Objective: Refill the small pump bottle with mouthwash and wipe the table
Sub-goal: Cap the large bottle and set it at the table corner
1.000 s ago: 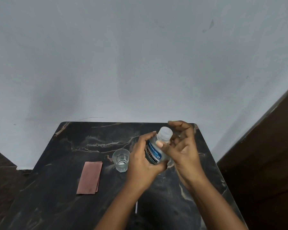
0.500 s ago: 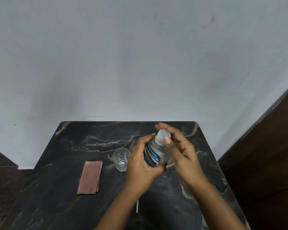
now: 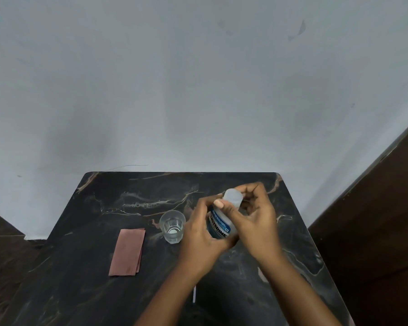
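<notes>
A plain room in a home, by the look of it; a dark marble-patterned table (image 3: 85, 267) stands against a bare, scuffed grey-white wall (image 3: 174, 90); dark wooden furniture (image 3: 375, 231) flanks it on the right; a drinking glass (image 3: 172, 227) and folded cloth (image 3: 127, 251) lie on top.

L hand (image 3: 201, 241) grips mouthwash bottle (image 3: 219, 225); R hand (image 3: 257, 222) on cap (image 3: 232, 196).
</notes>
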Demonstrator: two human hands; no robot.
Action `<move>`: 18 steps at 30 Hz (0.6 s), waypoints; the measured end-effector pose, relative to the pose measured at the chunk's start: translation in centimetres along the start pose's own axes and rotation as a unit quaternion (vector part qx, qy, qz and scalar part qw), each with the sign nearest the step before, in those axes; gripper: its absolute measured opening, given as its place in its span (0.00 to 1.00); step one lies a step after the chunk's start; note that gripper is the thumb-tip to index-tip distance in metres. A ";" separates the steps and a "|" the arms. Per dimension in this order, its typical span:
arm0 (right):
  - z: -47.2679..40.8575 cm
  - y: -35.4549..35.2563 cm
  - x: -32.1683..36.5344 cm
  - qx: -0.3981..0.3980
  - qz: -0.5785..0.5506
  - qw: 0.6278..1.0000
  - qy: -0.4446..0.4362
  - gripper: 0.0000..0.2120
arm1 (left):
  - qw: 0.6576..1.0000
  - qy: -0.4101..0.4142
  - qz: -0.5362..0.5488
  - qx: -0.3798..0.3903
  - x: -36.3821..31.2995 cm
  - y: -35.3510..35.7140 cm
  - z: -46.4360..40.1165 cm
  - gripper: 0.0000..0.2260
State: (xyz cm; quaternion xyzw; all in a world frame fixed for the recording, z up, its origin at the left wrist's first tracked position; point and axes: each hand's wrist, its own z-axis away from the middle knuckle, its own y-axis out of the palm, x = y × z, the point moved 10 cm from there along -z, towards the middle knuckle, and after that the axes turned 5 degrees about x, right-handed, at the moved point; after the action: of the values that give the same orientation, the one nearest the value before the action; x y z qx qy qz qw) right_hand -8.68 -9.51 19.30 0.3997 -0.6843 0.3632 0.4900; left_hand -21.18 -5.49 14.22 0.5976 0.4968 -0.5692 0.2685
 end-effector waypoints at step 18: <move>0.2 1.8 -1.4 0.105 -0.093 0.990 0.008 0.14 | 1.000 0.005 0.024 0.020 0.2 1.1 -0.6 0.32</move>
State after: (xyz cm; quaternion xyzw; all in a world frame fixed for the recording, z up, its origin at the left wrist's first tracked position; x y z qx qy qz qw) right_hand -10.08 -8.72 17.68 0.5077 -0.5985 0.3889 0.4825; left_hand -19.93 -5.32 13.92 0.6176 0.4725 -0.5691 0.2673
